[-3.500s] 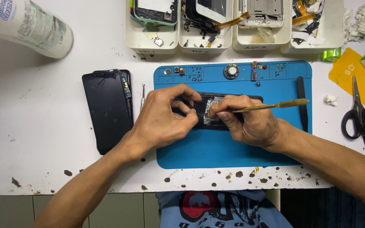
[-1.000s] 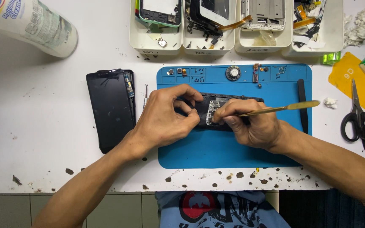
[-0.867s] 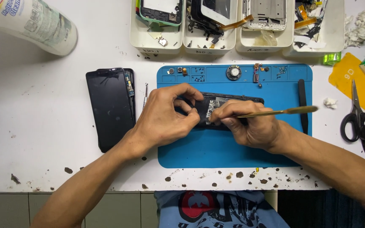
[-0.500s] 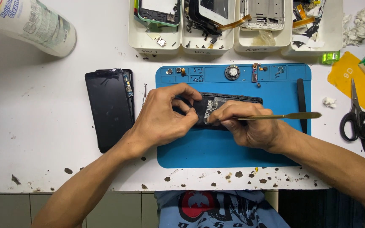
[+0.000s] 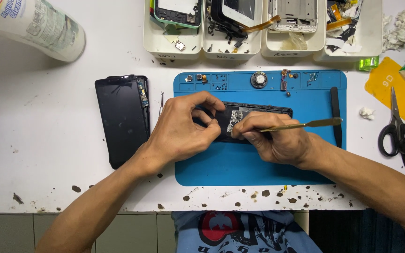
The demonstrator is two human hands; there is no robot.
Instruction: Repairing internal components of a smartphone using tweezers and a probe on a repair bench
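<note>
a: where is the opened phone frame (image 5: pixel 254 115) sitting?

b: flat on the blue work mat (image 5: pixel 221 164), near the middle of the white tabletop (image 5: pixel 48 117). both hands cover its left half, and only its dark right end shows clear.

a: what is the left hand (image 5: pixel 183 124) doing?

b: its grip is clenched on the frame's left end, thumb and fingers pinching the edge to pin it down. the right hand (image 5: pixel 277 140) is closed around a thin brass-coloured blade tool (image 5: pixel 305 124), the point buried at the silvery patch in the frame, the flat end sticking out to the right.

a: how would you say the frame handles?

b: light and thin, i'd judge, stiff along its length but easy to twist or crack. the inner parts look delicate, with foil and small contacts. best held by the outer edges, as the left hand does, never pressing on the middle.

a: and the tool?

b: slim, rigid and probably slippery. held low near the tip like a pen gives control, and a slip could gouge the board.

a: anything close by?

b: a black phone screen panel (image 5: pixel 120 119) lies just left of the mat. small screws and a round speaker part (image 5: pixel 258 79) sit in the mat's top row. black tweezers (image 5: pixel 336 115) rest at its right edge. scissors (image 5: pixel 397 129) lie farther right, and white parts trays (image 5: pixel 174 44) line the far side.
</note>
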